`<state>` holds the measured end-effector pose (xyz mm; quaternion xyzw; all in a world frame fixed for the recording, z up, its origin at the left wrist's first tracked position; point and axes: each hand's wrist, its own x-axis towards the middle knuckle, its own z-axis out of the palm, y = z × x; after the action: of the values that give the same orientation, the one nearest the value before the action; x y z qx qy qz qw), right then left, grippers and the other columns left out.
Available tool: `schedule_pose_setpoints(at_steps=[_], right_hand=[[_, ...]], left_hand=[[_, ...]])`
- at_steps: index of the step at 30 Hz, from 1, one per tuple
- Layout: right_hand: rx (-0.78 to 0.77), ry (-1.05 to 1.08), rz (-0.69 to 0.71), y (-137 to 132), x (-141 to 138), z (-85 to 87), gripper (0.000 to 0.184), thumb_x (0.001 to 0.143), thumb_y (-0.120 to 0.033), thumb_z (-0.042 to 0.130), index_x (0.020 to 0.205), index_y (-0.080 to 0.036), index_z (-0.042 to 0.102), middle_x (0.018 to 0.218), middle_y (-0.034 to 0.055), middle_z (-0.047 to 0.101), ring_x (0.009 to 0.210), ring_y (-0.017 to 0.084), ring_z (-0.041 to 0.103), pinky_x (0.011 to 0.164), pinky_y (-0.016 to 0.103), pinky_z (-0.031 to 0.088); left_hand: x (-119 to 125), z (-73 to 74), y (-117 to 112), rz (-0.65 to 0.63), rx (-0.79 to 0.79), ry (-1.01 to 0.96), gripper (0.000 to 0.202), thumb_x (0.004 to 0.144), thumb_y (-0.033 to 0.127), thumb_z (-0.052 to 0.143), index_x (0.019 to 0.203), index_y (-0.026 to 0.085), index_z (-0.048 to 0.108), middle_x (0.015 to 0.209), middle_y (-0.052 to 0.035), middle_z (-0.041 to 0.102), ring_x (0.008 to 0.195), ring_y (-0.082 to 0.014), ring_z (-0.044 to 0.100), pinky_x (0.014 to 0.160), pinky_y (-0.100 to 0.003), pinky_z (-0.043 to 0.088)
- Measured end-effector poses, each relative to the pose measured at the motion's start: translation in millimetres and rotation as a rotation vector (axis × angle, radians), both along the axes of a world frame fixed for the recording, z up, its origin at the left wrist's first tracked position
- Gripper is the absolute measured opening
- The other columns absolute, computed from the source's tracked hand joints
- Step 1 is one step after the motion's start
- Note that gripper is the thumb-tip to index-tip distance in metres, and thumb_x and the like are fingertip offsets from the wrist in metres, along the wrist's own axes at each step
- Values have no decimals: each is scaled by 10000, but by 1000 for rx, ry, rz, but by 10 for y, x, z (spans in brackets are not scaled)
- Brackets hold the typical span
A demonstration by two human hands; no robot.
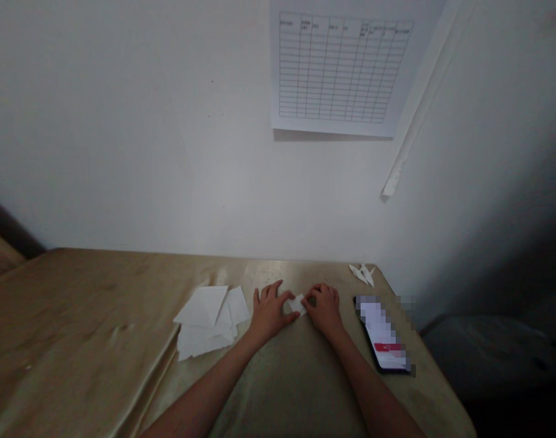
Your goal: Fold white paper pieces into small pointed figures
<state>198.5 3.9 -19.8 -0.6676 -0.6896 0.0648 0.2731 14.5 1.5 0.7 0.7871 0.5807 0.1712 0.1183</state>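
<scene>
A small folded piece of white paper [297, 303] lies on the table between my two hands. My left hand [271, 309] has thumb and index finger at the paper's left side, with the other fingers spread upward. On the right edge, my right hand [324, 305] pinches the paper with thumb and index finger, its other fingers curled. To the left of my left hand is a loose pile of white paper sheets [207, 319]. A folded white paper figure, perhaps a crane [362, 274], rests at the table's far right corner.
A phone [384, 334] with a lit, partly blurred screen lies right of my right arm. The brown covered table [100, 316] meets a white wall, where a printed grid sheet [337, 73] hangs. Beyond the table's right edge is a dark grey object [492, 353].
</scene>
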Motion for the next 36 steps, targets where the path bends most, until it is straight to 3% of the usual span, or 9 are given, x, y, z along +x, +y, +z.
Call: schedule_pose_setpoints(at_steps=[4,9,17,24,36], right_hand=[[-1,-1,-6,8,6,3,100,835,-333,707,847,-243,748,1094,67,651,1116,267,520,1058,427,302],[-15,24,9,6,20,12,83,826,-321,724,874,-258,749,1106,50,656,1110,260,528,1046,414,320],[-5,85,37,27,69,-28,72,844,-308,711,858,-280,776,1075,35,671,1094,238,548,1040,401,331],[-2,58,9,19,36,-30,75,833,-322,716,857,-272,766,1094,43,661,1118,252,537,1070,420,304],[9,22,-11,4,10,-11,93,842,-323,717,915,-271,742,1096,60,647,1135,271,525,1064,430,311]], left_hand=[[15,33,-28,-35,1,-14,332,779,416,779,1102,427,705,1571,4,408,1446,-323,342,1179,-710,91],[26,36,-33,-68,6,-21,113,858,425,711,952,385,758,1554,32,438,1423,-320,368,1171,-730,83],[54,-53,-3,-54,42,-20,117,871,395,708,980,372,741,1506,17,500,1392,-311,400,1148,-763,80],[46,-30,2,-54,21,-31,133,850,400,731,982,382,741,1495,18,499,1392,-308,402,1148,-756,81],[45,14,7,-64,10,-25,182,838,432,745,1001,513,752,1532,56,462,1409,-307,378,1148,-751,74]])
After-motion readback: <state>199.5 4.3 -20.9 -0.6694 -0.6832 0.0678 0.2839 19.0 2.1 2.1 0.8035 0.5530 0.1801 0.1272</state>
